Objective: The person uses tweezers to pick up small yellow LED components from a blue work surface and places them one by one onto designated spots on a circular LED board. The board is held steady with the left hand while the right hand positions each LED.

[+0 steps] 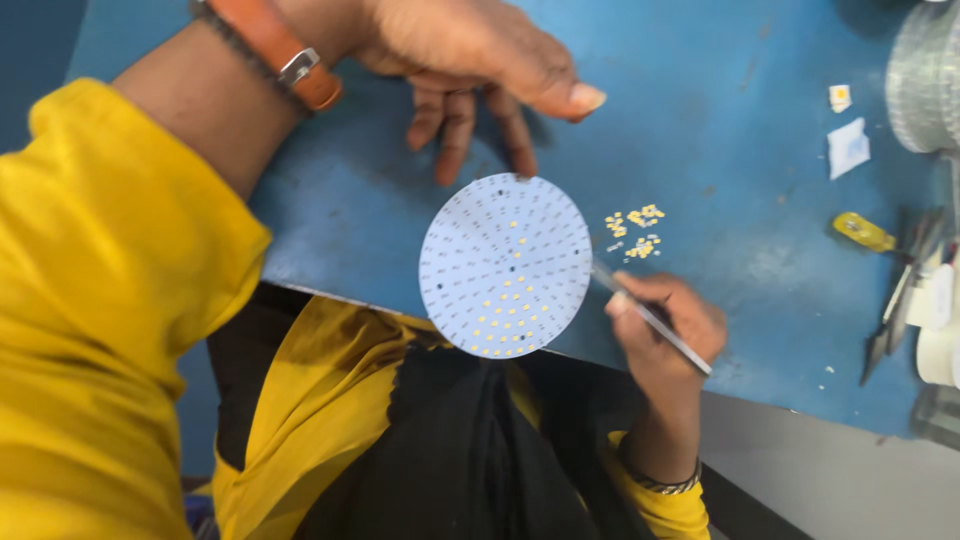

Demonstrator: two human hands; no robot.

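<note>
1. A blue-painted worktable (760, 260) with a scuffed top fills the view, its near edge running across the lap of a person in yellow clothing with a black cloth

2. A round white circuit board dotted with small pads (505, 265) lies flat at that near edge, partly overhanging it, between the two hands

3. By my reading the board is only partly populated: small yellow chips sit on a cluster of pads in its lower middle, while the outer rings and upper half look bare, so most places remain unfilled

4. The right hand (665, 325) is closed in a pinch on slim metal tweezers (650, 318), whose tip meets the board's right rim

5. The left hand (480, 60), with an orange strap on the wrist, rests above the board, fingers spread and pressing down on the table, one fingertip at the board's top edge; it holds nothing

6. A loose scatter of tiny yellow chips (635, 232) lies just right of the board, near the tweezer tip

7. Farther right are white paper scraps (848, 148), a small yellow-handled tool (863, 232), dark blades or clips, and a reel of clear tape (925, 80) at the corner
</note>
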